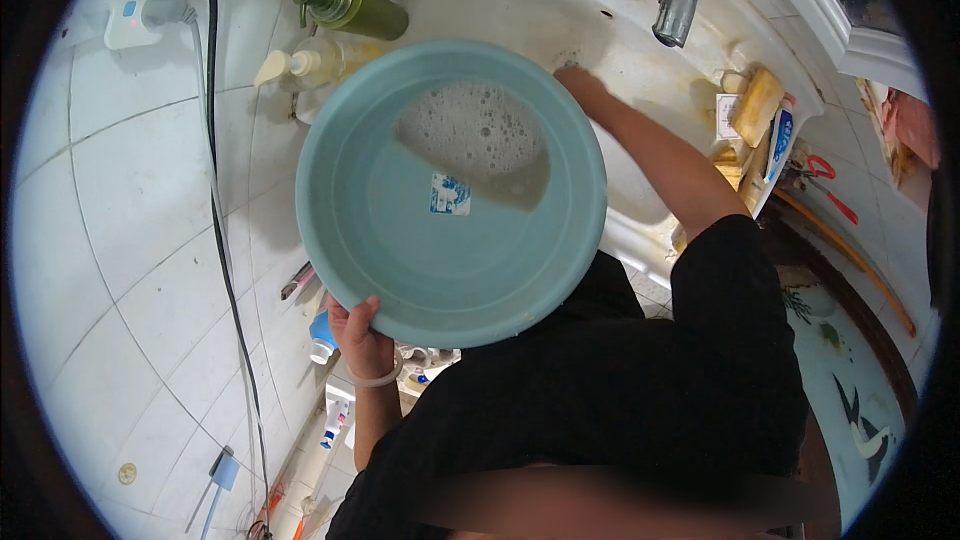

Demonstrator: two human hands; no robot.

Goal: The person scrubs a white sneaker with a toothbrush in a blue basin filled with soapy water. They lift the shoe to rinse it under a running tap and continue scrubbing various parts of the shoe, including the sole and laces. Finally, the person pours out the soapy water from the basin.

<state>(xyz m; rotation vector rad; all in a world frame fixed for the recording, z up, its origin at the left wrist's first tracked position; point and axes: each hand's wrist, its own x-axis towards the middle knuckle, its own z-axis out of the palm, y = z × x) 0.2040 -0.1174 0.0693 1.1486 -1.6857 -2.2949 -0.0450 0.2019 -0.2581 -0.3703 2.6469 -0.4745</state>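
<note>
A round light-blue plastic basin is tilted over the white sink. Greyish soapy water with bubbles has pooled toward its far side, and a small blue-and-white sticker shows on its bottom. My left hand grips the near-left rim, thumb on top, with a pale bracelet at the wrist. Beyond the basin's right rim, my right hand reaches down into the sink. Its fingers are mostly hidden, so whether they hold anything cannot be made out.
A metal faucet juts over the sink at the far right. Along the left edge stand a green pump bottle and a yellowish pump bottle. Soap and a toothpaste tube lie on the right ledge. Cables hang down the tiled wall.
</note>
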